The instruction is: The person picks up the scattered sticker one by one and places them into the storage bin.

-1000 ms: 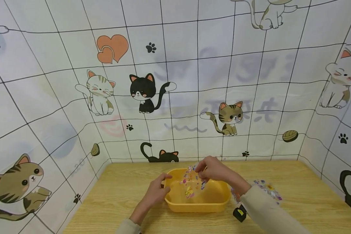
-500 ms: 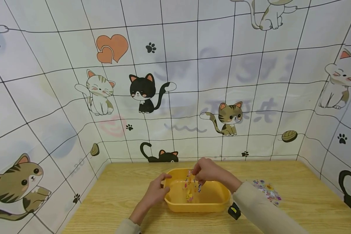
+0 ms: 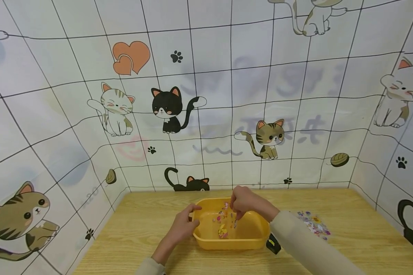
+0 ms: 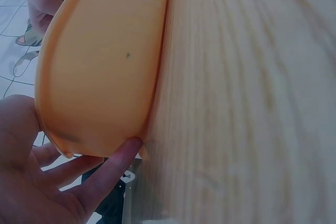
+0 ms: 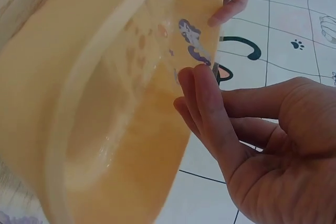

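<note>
Sticker sheet upright in basin

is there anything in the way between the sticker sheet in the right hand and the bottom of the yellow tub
Nothing visible. The right hand pinches the sticker sheet, which already hangs inside the yellow tub. The left hand only grips the tub's left rim.

Left hand reaches forward, fingers curled in a grip; right hand hangs bent downward, fingertips pinched together.
</note>
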### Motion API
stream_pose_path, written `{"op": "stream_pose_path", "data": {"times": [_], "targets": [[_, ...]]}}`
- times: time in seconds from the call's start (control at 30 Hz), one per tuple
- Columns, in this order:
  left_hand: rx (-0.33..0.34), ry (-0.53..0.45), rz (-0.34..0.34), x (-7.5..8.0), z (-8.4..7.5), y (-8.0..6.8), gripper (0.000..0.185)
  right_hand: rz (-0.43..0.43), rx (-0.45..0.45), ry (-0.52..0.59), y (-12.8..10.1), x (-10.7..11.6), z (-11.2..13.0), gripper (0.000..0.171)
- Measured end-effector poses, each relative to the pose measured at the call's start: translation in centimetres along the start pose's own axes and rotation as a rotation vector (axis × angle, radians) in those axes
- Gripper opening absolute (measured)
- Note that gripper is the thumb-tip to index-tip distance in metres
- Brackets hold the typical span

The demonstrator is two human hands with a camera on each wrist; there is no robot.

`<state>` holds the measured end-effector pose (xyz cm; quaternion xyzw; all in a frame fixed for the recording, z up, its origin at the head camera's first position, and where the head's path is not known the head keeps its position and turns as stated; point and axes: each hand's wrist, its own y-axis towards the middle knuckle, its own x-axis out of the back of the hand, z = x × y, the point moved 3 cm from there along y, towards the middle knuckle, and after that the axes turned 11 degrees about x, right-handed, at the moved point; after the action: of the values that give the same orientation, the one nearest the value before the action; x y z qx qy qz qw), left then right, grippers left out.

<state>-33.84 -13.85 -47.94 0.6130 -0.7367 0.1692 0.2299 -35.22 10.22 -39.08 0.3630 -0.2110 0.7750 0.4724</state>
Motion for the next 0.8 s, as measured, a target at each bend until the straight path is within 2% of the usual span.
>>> {"op": "stream_pose_path", "data": {"times": [0.17,0.4,0.53,0.8], "targets": [[-0.010,0.002,-0.003,0.1,-0.1,-0.1,0.042,0.045,0.004,-0.042,0.1,0.1,-0.1,0.015],[-0.007,0.007,-0.001,0.0,-0.1,0.0,0.043,0.053,-0.005,-0.080,0.3,-0.1,-0.3,0.030],[-0.001,0.012,0.002,0.0,-0.1,0.0,0.043,0.067,-0.014,-0.108,0.4,-0.3,-0.7,0.031],[0.000,0.014,0.001,0.0,-0.2,-0.1,0.043,0.084,-0.116,-0.104,0.4,-0.8,-1.4,0.025]]}}
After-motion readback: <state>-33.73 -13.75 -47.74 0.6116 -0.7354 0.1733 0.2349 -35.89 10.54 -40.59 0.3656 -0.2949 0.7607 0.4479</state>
